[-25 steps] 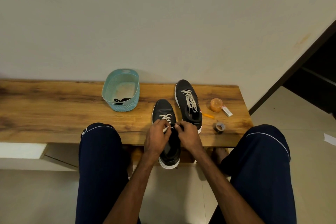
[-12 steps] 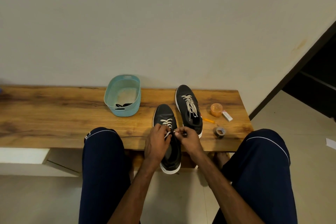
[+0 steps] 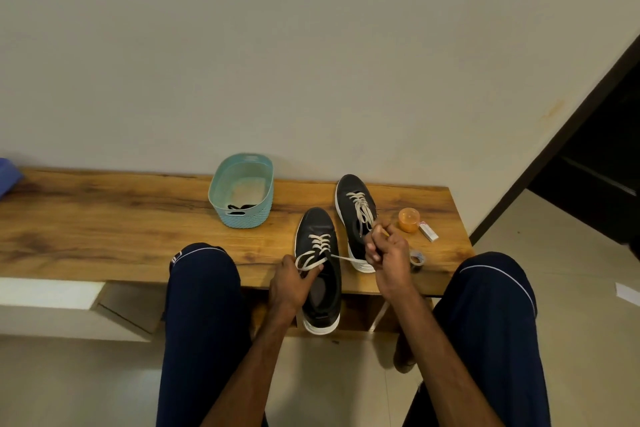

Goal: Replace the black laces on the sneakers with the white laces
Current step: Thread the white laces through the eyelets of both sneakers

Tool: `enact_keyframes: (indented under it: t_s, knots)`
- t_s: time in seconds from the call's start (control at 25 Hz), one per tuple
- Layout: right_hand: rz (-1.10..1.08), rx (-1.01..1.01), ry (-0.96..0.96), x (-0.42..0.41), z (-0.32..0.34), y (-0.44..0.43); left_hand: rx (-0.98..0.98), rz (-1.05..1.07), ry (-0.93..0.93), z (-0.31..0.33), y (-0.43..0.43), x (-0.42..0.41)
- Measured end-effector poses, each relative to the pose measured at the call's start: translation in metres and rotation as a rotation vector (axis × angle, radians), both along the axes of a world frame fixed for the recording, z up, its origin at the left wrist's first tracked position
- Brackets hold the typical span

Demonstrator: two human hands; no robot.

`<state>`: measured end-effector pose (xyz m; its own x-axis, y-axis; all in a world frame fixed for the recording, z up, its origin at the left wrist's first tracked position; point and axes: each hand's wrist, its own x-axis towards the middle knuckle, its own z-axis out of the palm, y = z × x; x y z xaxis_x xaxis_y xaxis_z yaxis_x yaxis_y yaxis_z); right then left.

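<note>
Wooden bench [image 3: 104, 218]: basket [image 3: 242, 220], orange jar [image 3: 409, 219], tape [image 3: 419, 257] beside sneakers [image 3: 317, 229]

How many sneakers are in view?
2. The left hand grips the near sneaker, overhanging the bench edge; the far sneaker lies beyond the right hand, which pinches the white lace.

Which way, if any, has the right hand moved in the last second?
Yes: the right hand has pulled rightward off the near sneaker, drawing the white lace toward the tape roll.
</note>
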<state>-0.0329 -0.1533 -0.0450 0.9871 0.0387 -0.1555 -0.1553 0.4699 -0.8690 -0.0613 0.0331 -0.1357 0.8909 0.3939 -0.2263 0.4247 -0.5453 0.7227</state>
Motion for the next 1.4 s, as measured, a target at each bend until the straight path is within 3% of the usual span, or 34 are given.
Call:
enact_keyframes:
  t_s: [0.16,0.2,0.24,0.28,0.36,0.44,0.56,0.8,1.0,1.12,1.2,1.28,1.32,1.4]
  knots:
    - [-0.331,0.308,0.014,-0.011,0.014,-0.05,-0.003,0.021,0.006,0.007,0.001,-0.005]
    - [-0.399,0.225,0.021,-0.012,0.009,-0.058,0.006,0.022,0.016,0.007,0.001,-0.004]
    - [-0.409,-0.033,0.027,-0.013,0.003,-0.059,0.032,0.019,0.013,0.009,0.0,-0.005]
    - [-0.339,-0.435,0.013,-0.013,-0.006,-0.054,0.073,0.01,0.001,0.013,-0.001,-0.005]
    - [-0.011,-1.106,-0.145,-0.015,-0.025,-0.029,0.145,-0.036,-0.021,0.021,-0.004,-0.005]
    - [0.244,-1.347,-0.295,-0.021,-0.042,0.004,0.176,-0.079,-0.045,0.023,-0.006,-0.008]
    - [0.302,-1.356,-0.28,-0.034,-0.048,0.034,0.2,-0.121,-0.069,0.02,-0.006,-0.017]
    - [0.167,-1.293,-0.17,-0.031,-0.045,0.033,0.203,-0.093,-0.07,0.02,-0.01,-0.023]
    - [-0.012,-0.74,-0.064,-0.027,-0.02,0.02,0.168,-0.007,-0.035,0.023,-0.017,-0.021]
    - [-0.065,-0.899,-0.123,-0.02,-0.015,-0.001,0.122,0.022,-0.018,0.026,-0.017,-0.019]
    - [0.061,-1.132,-0.065,-0.022,-0.022,-0.011,0.091,0.012,0.065,0.029,-0.014,-0.019]
    - [0.247,-1.321,0.084,-0.025,-0.033,-0.013,-0.086,0.029,0.094,0.037,-0.009,-0.02]
    - [0.318,-1.326,0.137,-0.026,-0.039,-0.011,-0.256,0.059,0.057,0.046,-0.008,-0.024]
    - [0.362,-1.152,0.204,-0.028,-0.041,-0.006,-0.503,0.117,-0.071,0.072,-0.006,-0.031]
